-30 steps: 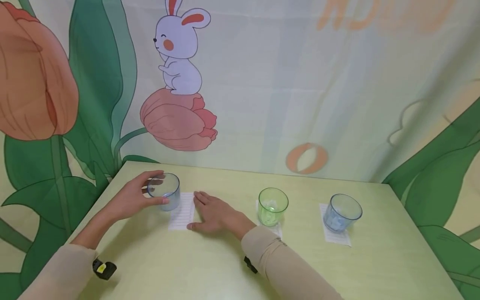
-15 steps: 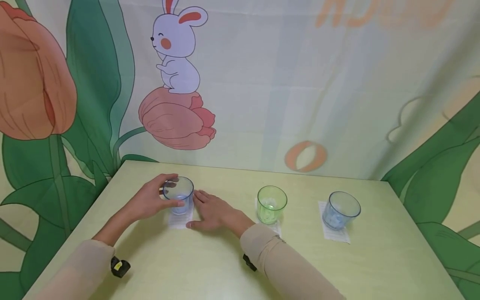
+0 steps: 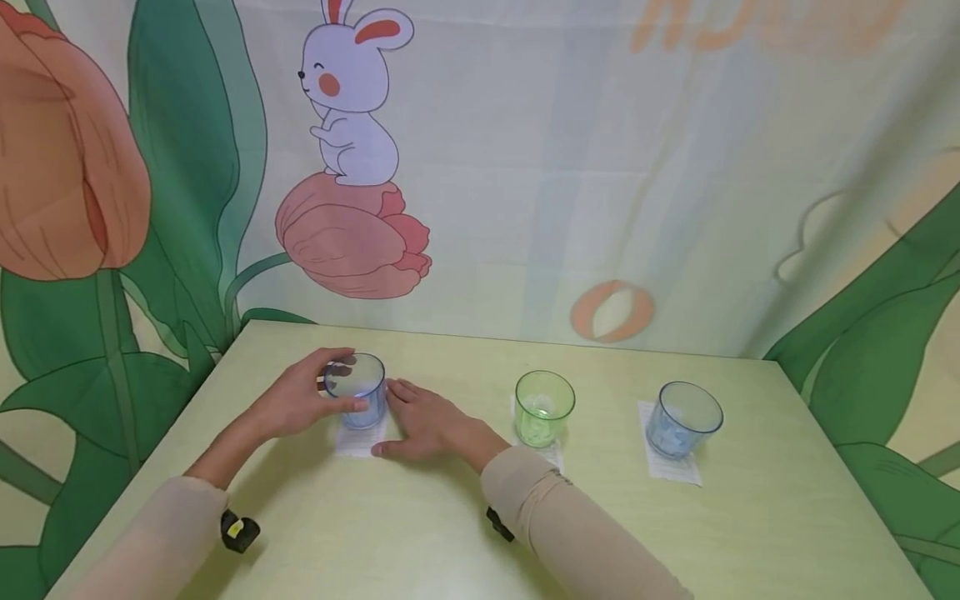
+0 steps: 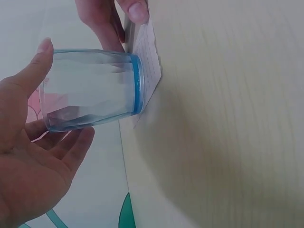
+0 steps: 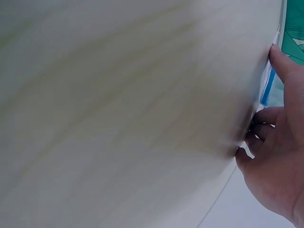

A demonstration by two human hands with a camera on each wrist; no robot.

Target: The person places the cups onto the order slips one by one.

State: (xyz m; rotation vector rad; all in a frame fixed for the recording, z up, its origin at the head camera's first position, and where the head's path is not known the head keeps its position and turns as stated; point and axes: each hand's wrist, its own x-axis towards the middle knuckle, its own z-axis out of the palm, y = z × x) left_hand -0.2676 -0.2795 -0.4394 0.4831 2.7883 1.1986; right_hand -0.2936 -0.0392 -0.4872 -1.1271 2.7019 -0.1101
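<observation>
A clear blue-tinted glass stands over a lined slip of paper at the left of the table. My left hand grips it from the left, thumb in front and fingers behind. In the left wrist view, the glass's blue base is right at the paper, which shows beyond it. My right hand lies palm down along the paper's right edge, fingers extended. Its fingertips and thumb touch the tabletop in the right wrist view. Part of the paper is hidden under the glass.
A green glass stands on a white slip near the middle. Farther right, another blue glass stands on a lined slip. A printed curtain hangs behind the pale table.
My left hand has carried the blue glass rightward from the paper's left side to over the paper, then stayed there. The right hand has kept its place.
</observation>
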